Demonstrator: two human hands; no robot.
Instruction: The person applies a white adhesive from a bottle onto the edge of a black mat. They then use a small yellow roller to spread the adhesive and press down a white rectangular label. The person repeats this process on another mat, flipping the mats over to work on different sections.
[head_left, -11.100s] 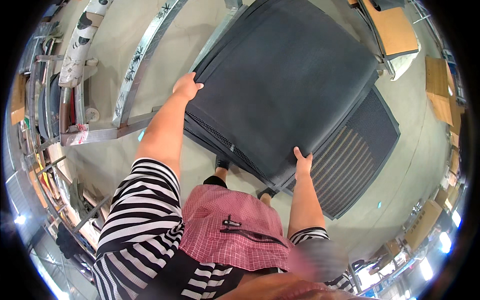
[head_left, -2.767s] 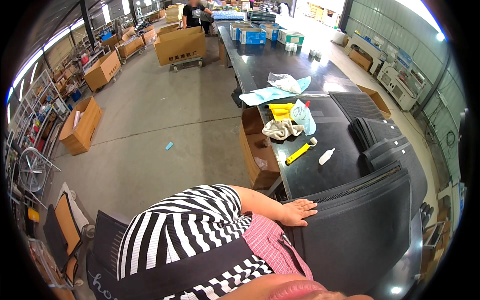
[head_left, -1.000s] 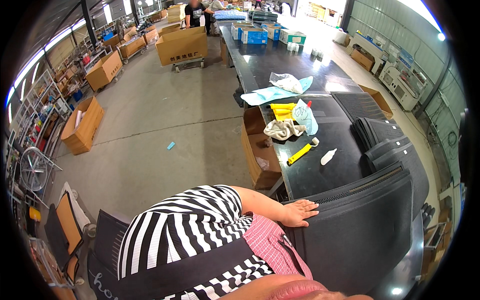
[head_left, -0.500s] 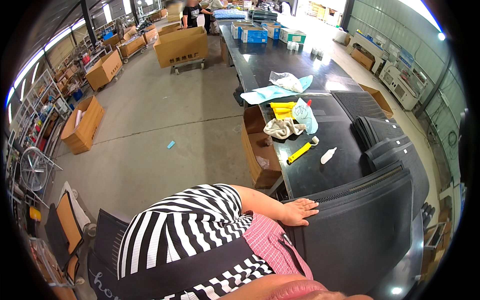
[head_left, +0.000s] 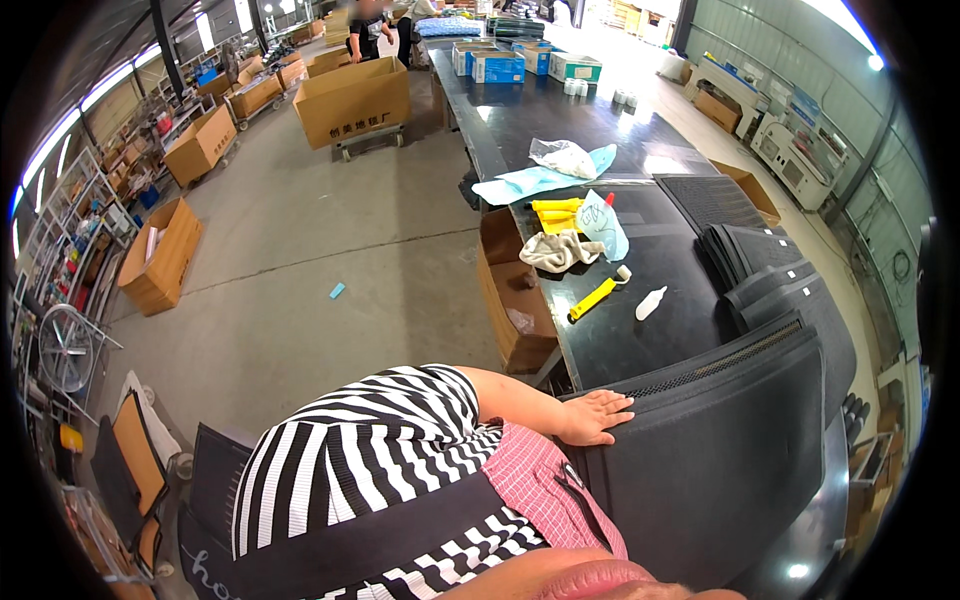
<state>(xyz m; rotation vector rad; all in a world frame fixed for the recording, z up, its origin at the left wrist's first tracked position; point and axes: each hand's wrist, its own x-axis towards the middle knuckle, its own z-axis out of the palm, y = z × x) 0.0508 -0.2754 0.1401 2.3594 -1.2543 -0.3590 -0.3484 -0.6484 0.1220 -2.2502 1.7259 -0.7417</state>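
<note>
My left hand (head_left: pixel 595 417) lies flat with its fingers stretched on the edge of a stack of black mats (head_left: pixel 715 450). A mesh-like strip (head_left: pixel 715 363) shows along the stack's far edge, just beyond the fingertips. Nothing is held in this hand. My right hand is out of the picture. Farther along the black table (head_left: pixel 620 345) lie a yellow-handled roller (head_left: pixel 598 297) and a small white bottle (head_left: pixel 651 303). Beside them rest a crumpled pale cloth glove (head_left: pixel 560 252), yellow tools (head_left: pixel 558 215) and a light-blue sheet with writing (head_left: pixel 603 228).
More black mats (head_left: pixel 775 290) are piled along the table's right side. An open cardboard box (head_left: pixel 515 300) stands against its left edge. Blue cartons (head_left: pixel 498 67) stand at the far end. A large box on a wheeled cart (head_left: pixel 353 103) is on the floor, near a person (head_left: pixel 368 38).
The whole view has shifted slightly, so the table things appear a little farther left. My left hand stays flat on the mats. The person in the background has moved an arm.
</note>
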